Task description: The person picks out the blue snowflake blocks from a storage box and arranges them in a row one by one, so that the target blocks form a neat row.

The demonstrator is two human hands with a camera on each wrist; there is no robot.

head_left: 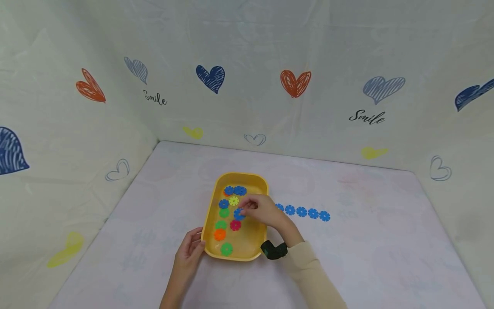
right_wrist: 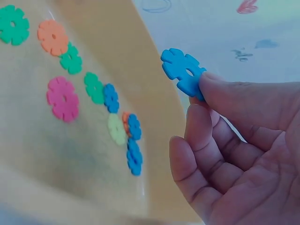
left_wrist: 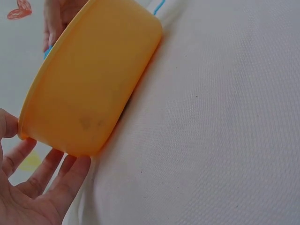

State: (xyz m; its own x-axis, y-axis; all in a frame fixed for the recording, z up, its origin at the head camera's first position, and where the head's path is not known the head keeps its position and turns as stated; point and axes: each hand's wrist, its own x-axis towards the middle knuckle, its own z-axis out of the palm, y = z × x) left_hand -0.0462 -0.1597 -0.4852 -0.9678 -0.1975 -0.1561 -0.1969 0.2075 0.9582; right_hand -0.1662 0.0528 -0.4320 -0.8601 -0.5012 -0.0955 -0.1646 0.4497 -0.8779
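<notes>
Your right hand point(head_left: 259, 208) pinches a blue flower piece point(head_left: 239, 213) over the yellow tray point(head_left: 252, 246)
You hold that piece by its edge between thumb and forefinger, your other fingers curled below it, while your left hand point(head_left: 190, 249) grips the tray at its near left corner, thumb at the rim and fingers spread against the outer wall. Inside the tray, mostly along its left side, lie three green pieces point(head_left: 227, 249), an orange piece point(head_left: 220, 234), a yellow piece point(head_left: 233, 200) and some blue ones at the far end (a second bit of orange peeks out from under one of them), with a pink piece point(head_left: 235, 225) nearer the middle. To the right of the tray, a row of blue pieces point(head_left: 302, 211) lies on the white worktop point(head_left: 366, 257), its near end close by your right wrist
</notes>
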